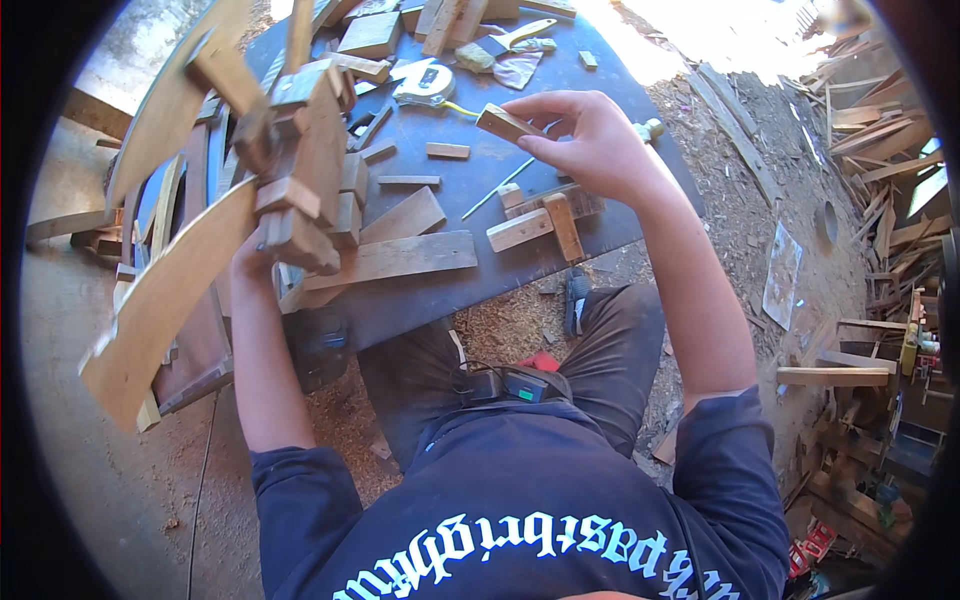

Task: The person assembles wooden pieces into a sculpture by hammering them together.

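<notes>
My left hand is closed at the underside of a wooden assembly, which hides most of the fingers. The assembly is made of joined blocks with long, curved thin wooden blades fanning out to the left. Over the table, my right hand pinches a small wooden block between thumb and fingers. Just left of that block sits a tape measure with a bit of yellow tape out. Below the right hand lie a thin rod and several short wood pieces.
The dark table carries offcuts, a longer board near its front edge, and a paintbrush at the back. Scrap wood is piled on the right. Wood shavings cover the ground between my legs.
</notes>
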The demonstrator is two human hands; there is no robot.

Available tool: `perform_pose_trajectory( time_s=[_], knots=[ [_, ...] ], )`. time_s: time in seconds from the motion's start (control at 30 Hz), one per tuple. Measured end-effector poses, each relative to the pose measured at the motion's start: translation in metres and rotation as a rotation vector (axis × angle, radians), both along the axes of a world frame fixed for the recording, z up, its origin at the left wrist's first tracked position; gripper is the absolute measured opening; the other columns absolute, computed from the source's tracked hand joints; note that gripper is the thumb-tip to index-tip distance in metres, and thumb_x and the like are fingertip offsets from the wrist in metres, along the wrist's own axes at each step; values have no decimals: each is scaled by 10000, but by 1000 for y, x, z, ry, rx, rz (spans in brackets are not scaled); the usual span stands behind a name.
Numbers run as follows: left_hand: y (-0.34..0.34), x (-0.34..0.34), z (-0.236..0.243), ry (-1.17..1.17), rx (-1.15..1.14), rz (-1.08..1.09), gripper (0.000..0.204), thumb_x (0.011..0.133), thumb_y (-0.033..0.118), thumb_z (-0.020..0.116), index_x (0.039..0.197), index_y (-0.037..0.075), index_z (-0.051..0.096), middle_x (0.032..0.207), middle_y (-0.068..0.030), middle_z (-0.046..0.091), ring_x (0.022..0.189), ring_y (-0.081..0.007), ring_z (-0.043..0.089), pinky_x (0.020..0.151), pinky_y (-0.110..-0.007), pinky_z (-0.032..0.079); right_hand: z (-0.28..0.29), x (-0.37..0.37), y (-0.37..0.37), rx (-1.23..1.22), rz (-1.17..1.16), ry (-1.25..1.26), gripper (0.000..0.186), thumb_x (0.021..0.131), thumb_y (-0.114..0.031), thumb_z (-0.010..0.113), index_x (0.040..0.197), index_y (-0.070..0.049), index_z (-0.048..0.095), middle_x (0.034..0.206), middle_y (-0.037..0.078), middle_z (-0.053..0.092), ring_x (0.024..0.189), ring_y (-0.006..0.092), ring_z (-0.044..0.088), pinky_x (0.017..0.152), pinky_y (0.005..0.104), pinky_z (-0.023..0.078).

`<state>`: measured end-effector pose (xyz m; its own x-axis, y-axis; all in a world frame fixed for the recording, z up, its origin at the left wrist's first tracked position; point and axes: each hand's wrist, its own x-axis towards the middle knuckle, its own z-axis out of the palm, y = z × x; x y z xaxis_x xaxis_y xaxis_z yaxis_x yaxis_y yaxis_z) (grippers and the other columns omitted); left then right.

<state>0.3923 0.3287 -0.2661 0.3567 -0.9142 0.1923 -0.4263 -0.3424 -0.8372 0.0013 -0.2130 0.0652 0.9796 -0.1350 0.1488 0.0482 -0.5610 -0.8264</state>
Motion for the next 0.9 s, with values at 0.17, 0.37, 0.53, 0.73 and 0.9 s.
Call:
perform_pose_trajectory(
  time_s=[0.17, 0.37, 0.53, 0.73, 0.9],
  knots=[
    [-46, -1, -39, 490, -336, -81, 498, 1033, 258, 539, 1479, 54, 454, 1472, -102, 491, 1342, -224, 487, 1143, -400, 412, 0, -42, 1, 376, -10, 100, 449, 904, -161, 757, 1298, 36, 672, 1062, 71, 730, 929, 120, 670, 854, 306, 553],
    [-40, -38, 33, 943, -656, -50, 477, 1001, 207, 593, 1431, 27, 493, 1382, -107, 559, 1237, -227, 564, 1074, -400, 471, -6, -73, 12, 1133, 18, 156, 458, 898, -158, 777, 1291, 47, 661, 1132, 88, 717, 962, 134, 660, 816, 281, 530],
    [-66, -63, 77, 1358, -910, -44, 461, 975, 164, 639, 1392, 4, 525, 1307, -111, 616, 1149, -230, 629, 1017, -400, 520, -9, -91, 14, 1218, 68, 164, 470, 915, -145, 753, 1328, 42, 628, 1117, 92, 713, 964, 132, 675, 797, 266, 554],
    [-83, -115, 155, 1747, -1157, 0, 446, 948, 121, 685, 1352, -18, 557, 1232, -115, 673, 1062, -232, 694, 960, -400, 569, -18, -117, -7, 1025, -108, -48, 460, 945, -127, 699, 1350, 61, 590, 1178, 144, 678, 979, 192, 695, 768, 294, 600],
    [-122, -172, 249, 1740, -1087, 220, 477, 907, 124, 738, 1336, -11, 582, 1287, -102, 649, 1126, -189, 649, 986, -357, 530, -30, -156, -32, 1054, -309, -73, 484, 981, -102, 625, 1411, 85, 509, 1232, 203, 657, 1058, 271, 704, 836, 353, 633]
  ],
)
